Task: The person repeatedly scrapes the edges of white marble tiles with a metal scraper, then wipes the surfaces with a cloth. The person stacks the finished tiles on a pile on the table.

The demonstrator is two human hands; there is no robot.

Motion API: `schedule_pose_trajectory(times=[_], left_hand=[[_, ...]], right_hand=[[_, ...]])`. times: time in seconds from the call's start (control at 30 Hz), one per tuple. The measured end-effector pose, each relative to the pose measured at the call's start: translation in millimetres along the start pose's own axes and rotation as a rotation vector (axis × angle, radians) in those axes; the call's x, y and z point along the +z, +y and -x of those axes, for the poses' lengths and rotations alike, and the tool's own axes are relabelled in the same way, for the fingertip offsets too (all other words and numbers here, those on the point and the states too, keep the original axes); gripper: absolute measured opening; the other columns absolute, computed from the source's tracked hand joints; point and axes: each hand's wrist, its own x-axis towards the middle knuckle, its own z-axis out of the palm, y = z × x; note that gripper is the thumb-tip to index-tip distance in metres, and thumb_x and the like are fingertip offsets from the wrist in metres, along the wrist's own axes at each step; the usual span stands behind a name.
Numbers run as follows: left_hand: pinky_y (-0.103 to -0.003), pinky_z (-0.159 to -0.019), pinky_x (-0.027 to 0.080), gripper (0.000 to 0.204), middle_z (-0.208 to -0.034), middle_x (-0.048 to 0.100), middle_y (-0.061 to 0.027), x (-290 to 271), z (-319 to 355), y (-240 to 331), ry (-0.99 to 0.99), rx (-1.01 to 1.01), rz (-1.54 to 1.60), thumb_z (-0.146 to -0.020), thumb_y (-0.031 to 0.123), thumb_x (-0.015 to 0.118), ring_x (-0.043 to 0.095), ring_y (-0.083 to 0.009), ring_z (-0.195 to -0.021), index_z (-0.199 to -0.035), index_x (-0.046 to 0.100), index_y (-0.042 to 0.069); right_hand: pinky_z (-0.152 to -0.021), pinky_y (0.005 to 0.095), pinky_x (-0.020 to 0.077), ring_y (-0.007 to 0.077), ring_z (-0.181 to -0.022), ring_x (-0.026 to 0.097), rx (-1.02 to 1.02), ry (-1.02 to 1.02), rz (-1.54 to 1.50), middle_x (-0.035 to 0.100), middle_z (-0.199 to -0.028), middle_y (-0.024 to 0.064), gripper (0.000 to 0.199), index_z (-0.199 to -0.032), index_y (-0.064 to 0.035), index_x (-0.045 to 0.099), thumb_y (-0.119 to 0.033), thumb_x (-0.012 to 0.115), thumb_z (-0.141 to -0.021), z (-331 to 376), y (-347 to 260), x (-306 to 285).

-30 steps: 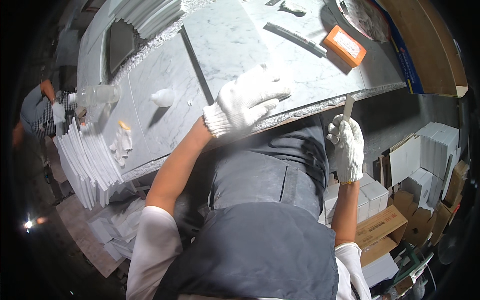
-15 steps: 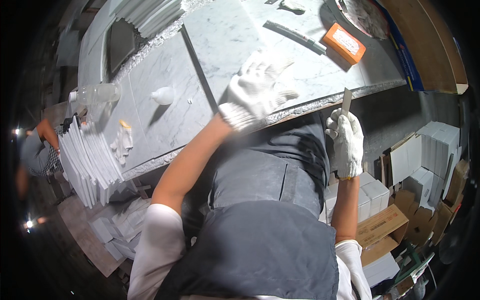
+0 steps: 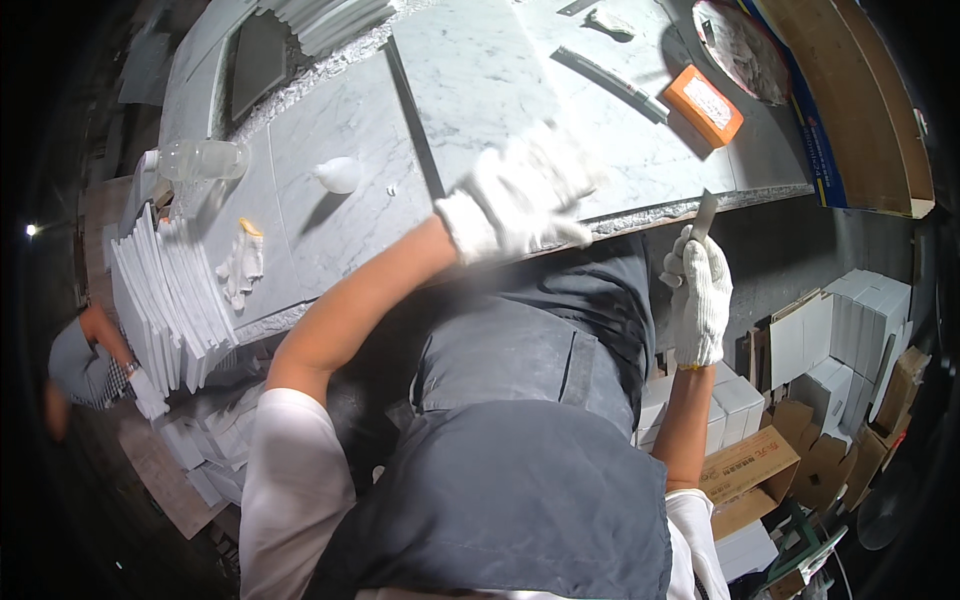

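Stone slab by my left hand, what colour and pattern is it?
The stone slab is whitish with fine grey veins, best seen in the head view.

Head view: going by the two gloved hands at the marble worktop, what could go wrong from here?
The thin flat strip juts up from the grip of the right hand, close to the rough front edge of the marble worktop, and might scrape it. The left hand, blurred near that edge, could snag its glove there. The white bulb-shaped bottle sits unheld to its left, so a leftward sweep might knock it.
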Motion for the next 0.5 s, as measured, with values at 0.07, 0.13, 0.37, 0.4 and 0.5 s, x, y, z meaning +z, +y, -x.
schedule_pose_trajectory(times=[0.07, 0.13, 0.37, 0.4, 0.5], left_hand=[[-0.047, -0.1, 0.052, 0.075, -0.129, 0.061, -0.0214, -6.1, 3.8, -6.6, -0.003, -0.063, -0.134, -0.1, 0.073, 0.034, 0.059, -0.0375, -0.116, -0.131, 0.059, 0.01], [-0.047, -0.099, 0.053, 0.074, -0.129, 0.061, -0.0206, -8.9, 5.8, -10.6, 0.158, -0.108, -0.04, -0.099, 0.073, 0.035, 0.059, -0.0369, -0.117, -0.13, 0.059, 0.011], [-0.044, -0.089, 0.055, 0.062, -0.116, 0.061, -0.0214, -21.6, -0.3, -0.7, 0.149, -0.27, 0.001, -0.103, 0.064, 0.037, 0.059, -0.0341, -0.107, -0.125, 0.06, 0.011], [-0.045, -0.089, 0.055, 0.066, -0.111, 0.062, -0.0196, -25.5, 3.0, 6.2, 0.107, -0.251, 0.041, -0.102, 0.068, 0.035, 0.06, -0.0334, -0.099, -0.121, 0.062, 0.011], [-0.048, -0.107, 0.046, 0.058, -0.122, 0.067, -0.0136, -32.6, 16.3, 38.5, -0.03, 0.172, 0.323, -0.095, 0.058, 0.061, 0.063, -0.0319, -0.115, -0.124, 0.068, 0.009]], right_hand=[[-0.069, 0.0235, 0.0478, 0.0077, -0.078, 0.056, 0.024, 0.017, 0.001, 0.062, -0.093, 0.0006, 0.028, -0.123, 0.0029, 0.065, -0.019, 0.066, -0.105, -0.4, -3.6, 2.1], [-0.065, 0.0216, 0.0464, 0.0064, -0.075, 0.054, 0.021, 0.006, 0.09, 0.062, -0.094, 0.0, 0.034, -0.13, 0.0028, 0.063, -0.021, 0.066, -0.105, -4.9, -6.6, 7.3], [-0.07, 0.0224, 0.0554, 0.0069, -0.08, 0.064, -0.1, -0.134, 0.327, 0.068, -0.105, 0.0037, 0.049, -0.146, -0.0006, 0.058, -0.02, 0.068, -0.103, -28.2, -21.8, 36.1], [-0.071, 0.0226, 0.0556, 0.0068, -0.08, 0.064, -0.09, -0.134, 0.386, 0.069, -0.106, 0.004, 0.048, -0.146, -0.0017, 0.06, -0.02, 0.069, -0.103, -31.3, -24.4, 40.5], [-0.083, 0.0256, 0.057, 0.0101, -0.094, 0.07, -0.205, -0.231, 0.578, 0.074, -0.119, 0.0066, 0.042, -0.141, -0.0059, 0.066, -0.015, 0.07, -0.1, -43.1, -26.8, 56.8]])
